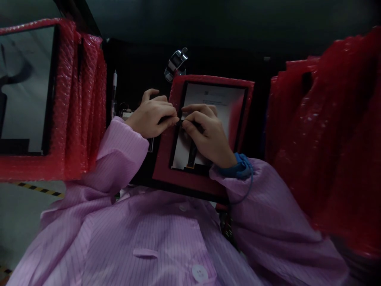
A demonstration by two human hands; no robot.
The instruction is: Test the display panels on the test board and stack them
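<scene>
In front of me lies a glossy screen panel (196,95) with a black border, on a red bubble-wrap sheet (175,178). My left hand (153,115) is at the panel's left edge, thumb and index finger pinched together. Facing it, my right hand (208,133) reaches over the glass, also with thumb and fingertips pinched. The fingertips of both hands nearly meet at that edge. A tiny dark bit shows between them, too small to name. The right wrist wears a blue wrist strap (241,167) with a cord.
At left stand several red bubble-wrap pouches (89,99) and another screen panel (29,91). A stack of red bubble wrap (321,139) rises at right. A metal tally counter (176,63) sits beyond the panel. A pen (114,89) and a small circuit board (127,114) lie left.
</scene>
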